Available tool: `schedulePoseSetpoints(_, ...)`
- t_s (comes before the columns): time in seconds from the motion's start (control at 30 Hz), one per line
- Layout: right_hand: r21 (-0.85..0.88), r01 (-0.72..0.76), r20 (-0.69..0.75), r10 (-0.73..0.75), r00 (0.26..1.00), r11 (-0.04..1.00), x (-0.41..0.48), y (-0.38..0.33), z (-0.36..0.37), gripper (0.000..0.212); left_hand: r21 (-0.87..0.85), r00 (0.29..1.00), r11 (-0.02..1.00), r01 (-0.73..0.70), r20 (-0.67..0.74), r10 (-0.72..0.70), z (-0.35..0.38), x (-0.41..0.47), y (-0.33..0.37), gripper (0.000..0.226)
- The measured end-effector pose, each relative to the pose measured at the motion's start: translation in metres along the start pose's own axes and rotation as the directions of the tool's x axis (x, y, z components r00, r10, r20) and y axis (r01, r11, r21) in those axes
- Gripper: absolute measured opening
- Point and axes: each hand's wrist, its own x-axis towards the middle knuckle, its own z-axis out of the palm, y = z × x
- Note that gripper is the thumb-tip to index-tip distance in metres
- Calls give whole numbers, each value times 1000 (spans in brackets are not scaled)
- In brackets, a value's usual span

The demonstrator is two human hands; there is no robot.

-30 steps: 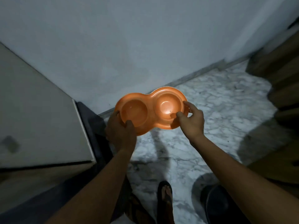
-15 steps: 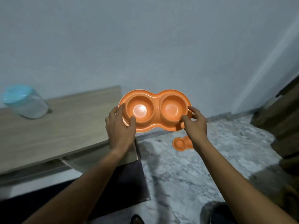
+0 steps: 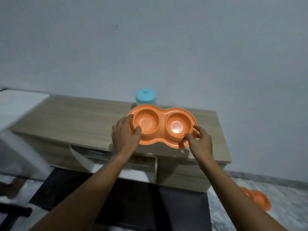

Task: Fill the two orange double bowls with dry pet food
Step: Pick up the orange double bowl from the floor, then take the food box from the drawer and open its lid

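Since half a second ago the view has swung so the wooden desk (image 3: 75,119) lies straight ahead, and the held orange double bowl (image 3: 162,125) has come over its top, in front of the blue-lidded jar (image 3: 145,97), which was off to the left before. The left hand (image 3: 124,137) is clamped on the bowl's left end, thumb over the rim and into the left cup; the right hand (image 3: 199,140) pinches the right end, thumb on the rim. Both cups are empty. Both forearms reach forward and up, wrists about level, so the bowl sits nearly flat, tipped slightly toward the camera. Whether it touches the desk yet I cannot tell.

A second orange double bowl (image 3: 260,200) lies on the marble floor (image 3: 291,194), low right, well apart from the desk.

I judge this the step of bringing bowl 1 to the desk for filling. Next it needs setting down flat, then letting go. The jar probably holds the food, though its contents are not visible.
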Motion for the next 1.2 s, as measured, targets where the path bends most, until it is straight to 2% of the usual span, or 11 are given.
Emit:
schedulePoseSetpoints(0.1, -32, -22, 47, 24, 999, 999, 8, -12, 107, 62, 19, 994, 995, 98, 44, -99, -27, 56, -85, 53)
schedulePoseSetpoints(0.2, -77, -101, 70, 107, 992, 992, 16, -16, 202, 59, 58, 970, 979, 197, 134, -203, -42, 102, -160, 56)
schedulePoseSetpoints(0.33, -123, -227, 72, 237, 969, 966, 30, -15, 278, 65, 90, 935, 970, 225, 259, -241, -44, 150, -226, 55)
schedulePoseSetpoints(0.43, -153, -248, 41, 257, 965, 956, 43, -12, 304, 69, 80, 920, 980, 180, 338, -197, -35, 180, -254, 55)
schedulePoseSetpoints(0.57, -191, -285, -14, 287, 958, 940, 59, -12, 323, 61, 71, 904, 989, 130, 402, -148, -22, 209, -272, 53)
schedulePoseSetpoints(0.73, -212, -288, -74, 279, 958, 934, 66, -10, 331, 54, 61, 895, 993, 99, 431, -116, -13, 218, -279, 50)
schedulePoseSetpoints(0.97, -221, -248, -92, 233, 968, 943, 56, -7, 330, 57, 40, 883, 994, 106, 456, -113, -14, 212, -280, 51)
schedulePoseSetpoints(1.07, -222, -229, -106, 210, 972, 948, 32, -18, 330, 56, 17, 910, 992, 127, 396, -123, -26, 192, -281, 54)
schedulePoseSetpoints(1.2, -158, -54, -44, 48, 998, 986, -30, -17, 345, 26, -32, 974, 998, 56, 222, -47, -57, 136, -297, 43)
